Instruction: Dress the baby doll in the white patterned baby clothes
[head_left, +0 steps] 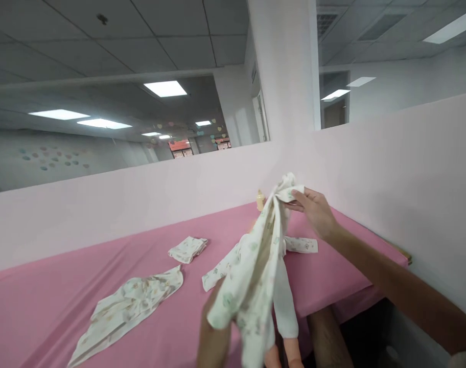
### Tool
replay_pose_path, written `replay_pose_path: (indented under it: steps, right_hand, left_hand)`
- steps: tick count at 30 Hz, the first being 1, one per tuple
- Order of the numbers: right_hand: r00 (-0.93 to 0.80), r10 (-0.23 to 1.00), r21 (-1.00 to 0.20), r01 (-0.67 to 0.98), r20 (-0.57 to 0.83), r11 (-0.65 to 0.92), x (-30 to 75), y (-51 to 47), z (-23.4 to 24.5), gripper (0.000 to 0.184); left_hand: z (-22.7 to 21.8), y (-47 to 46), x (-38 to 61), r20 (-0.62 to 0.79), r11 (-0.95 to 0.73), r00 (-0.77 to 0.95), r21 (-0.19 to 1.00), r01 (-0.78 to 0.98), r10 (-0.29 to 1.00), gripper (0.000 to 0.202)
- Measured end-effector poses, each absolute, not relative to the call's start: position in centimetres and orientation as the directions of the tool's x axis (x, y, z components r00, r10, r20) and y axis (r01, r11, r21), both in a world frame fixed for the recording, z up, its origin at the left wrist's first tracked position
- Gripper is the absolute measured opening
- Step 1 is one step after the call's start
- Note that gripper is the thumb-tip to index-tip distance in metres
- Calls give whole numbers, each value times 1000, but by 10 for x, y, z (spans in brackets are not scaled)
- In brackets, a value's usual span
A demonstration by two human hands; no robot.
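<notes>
A white printed baby garment (256,266) hangs stretched between my two hands above the pink table (45,301). My right hand (313,212) pinches its upper end with closed fingers. My left hand (213,327) is low near the table's front edge, mostly hidden behind the cloth, and grips the lower part. A sleeve (302,244) trails onto the table.
A second printed garment (129,306) lies flat on the table at the left. A small folded piece (187,249) lies behind it. A small yellow bottle (259,199) stands by the pale pink partition (390,168). My leg shows below the table edge.
</notes>
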State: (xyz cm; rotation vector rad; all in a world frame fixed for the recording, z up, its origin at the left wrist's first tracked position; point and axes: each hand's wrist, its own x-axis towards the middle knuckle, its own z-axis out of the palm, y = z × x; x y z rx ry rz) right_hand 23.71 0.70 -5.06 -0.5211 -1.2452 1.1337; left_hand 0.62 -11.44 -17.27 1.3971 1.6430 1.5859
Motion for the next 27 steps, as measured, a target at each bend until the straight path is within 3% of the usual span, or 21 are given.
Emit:
replay_pose_path:
  steps: [3, 6, 9, 11, 13, 15, 17, 22, 27]
  right_hand:
    - [-83, 976, -977, -89, 203, 195, 260, 23, -87, 28]
    - [-165, 978, -972, 170, 132, 160, 257, 4, -110, 50]
    - [-532, 818, -833, 332, 221, 441, 237, -38, -106, 67]
    - [-742, 615, -706, 285, 265, 649, 221, -63, -93, 69]
    - [-815, 479, -567, 237, 327, 789, 210, -76, -79, 45]
    - [-795, 464, -496, 242, 391, 834, 203, -77, -69, 21]
    - [-715, 534, -540, 257, 451, 801, 202, -68, -63, 16]
    - [-407, 764, -774, 184, 501, 605, 212, -36, -54, 15]
    - [-175, 848, -836, 156, 500, 525, 233, -15, -39, 25]
  left_hand:
    - [-162, -146, -20, 88, -46, -493, 994, 96, 865, 56]
    - [-152, -158, -14, 35, -6, -448, 998, 67, 894, 53]
    - [-140, -154, 3, 78, -35, -241, 984, 176, 967, 44]
    - [-129, -148, 9, 99, -79, -85, 973, 216, 991, 39]
    - [-117, -143, 11, 100, -105, 31, 968, 228, 994, 36]
    - [-104, -139, 8, 83, -105, 94, 958, 267, 992, 35]
    - [-92, -135, 2, 65, -103, 123, 935, 340, 990, 34]
    - [-71, -123, -7, 201, -223, 99, 813, 537, 974, 35]
    - [-41, -108, -5, 448, -287, -19, 604, 744, 894, 34]
